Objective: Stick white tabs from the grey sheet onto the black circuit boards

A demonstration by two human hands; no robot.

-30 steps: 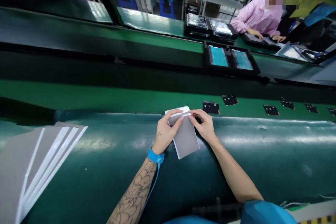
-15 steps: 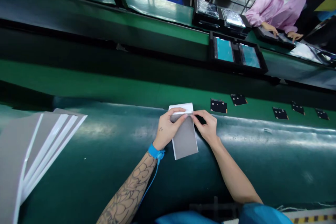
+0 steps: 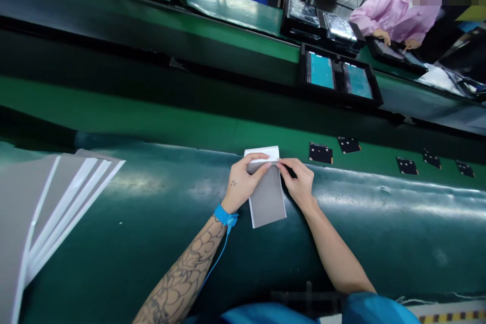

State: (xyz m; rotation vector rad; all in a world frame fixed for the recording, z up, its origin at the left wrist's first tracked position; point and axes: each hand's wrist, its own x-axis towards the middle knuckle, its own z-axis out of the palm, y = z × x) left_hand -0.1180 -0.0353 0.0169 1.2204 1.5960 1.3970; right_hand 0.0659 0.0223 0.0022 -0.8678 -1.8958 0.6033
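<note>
A small grey sheet (image 3: 268, 200) with a white backing strip curling up at its far end lies on the dark green mat. My left hand (image 3: 243, 185) pinches the sheet's top left edge, thumb and fingers closed on it. My right hand (image 3: 299, 182) pinches the top right corner where the white liner lifts. A blue wrist strap (image 3: 225, 215) with a coiled cord sits on my left wrist.
A fanned stack of grey sheets (image 3: 41, 212) lies at the left. Several small black boards (image 3: 321, 153) ride the green conveyor belt (image 3: 152, 121) beyond. Black trays with blue screens (image 3: 337, 78) sit farther back, where a person in a pink sleeve (image 3: 393, 12) works.
My hands and the sheet stayed together on the mat; the white liner has peeled up slightly more. The view drifted a little, and the boards on the belt moved right.
</note>
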